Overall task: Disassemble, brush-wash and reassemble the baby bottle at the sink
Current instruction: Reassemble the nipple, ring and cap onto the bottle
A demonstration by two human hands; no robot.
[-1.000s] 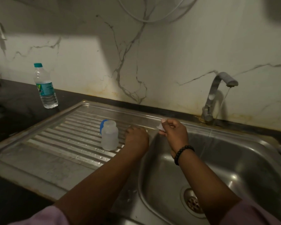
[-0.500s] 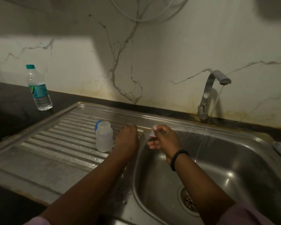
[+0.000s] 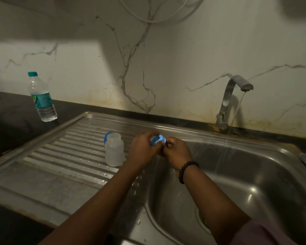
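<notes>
- I see the blue ring (image 3: 158,139) of the baby bottle held up between both hands, above the divide where the ribbed drainboard (image 3: 64,156) meets the sink basin (image 3: 254,183).
- My left hand (image 3: 142,151) has its fingers curled round the ring's left side, gripping it.
- My right hand (image 3: 177,152) pinches at the ring's right edge with thumb and fingertips; I cannot tell whether a second, smaller part is caught in that pinch, as the spot is dark and blurred.
- The clear bottle body (image 3: 114,150) stands upright on the drainboard, just left of my left hand, with its mouth uncovered.
- Something blue (image 3: 107,137) shows behind the body's upper left edge; I cannot tell what part it is.
- A black bead bracelet (image 3: 186,169) sits on my right wrist.
- The faucet (image 3: 231,96) at the back right runs a thin stream of water (image 3: 234,117) down into the basin, well apart from both hands.
- A water bottle (image 3: 41,98) with a teal cap stands upright on the dark counter (image 3: 11,121), left of the drainboard.
- A white veined wall (image 3: 166,68) backs the sink.
</notes>
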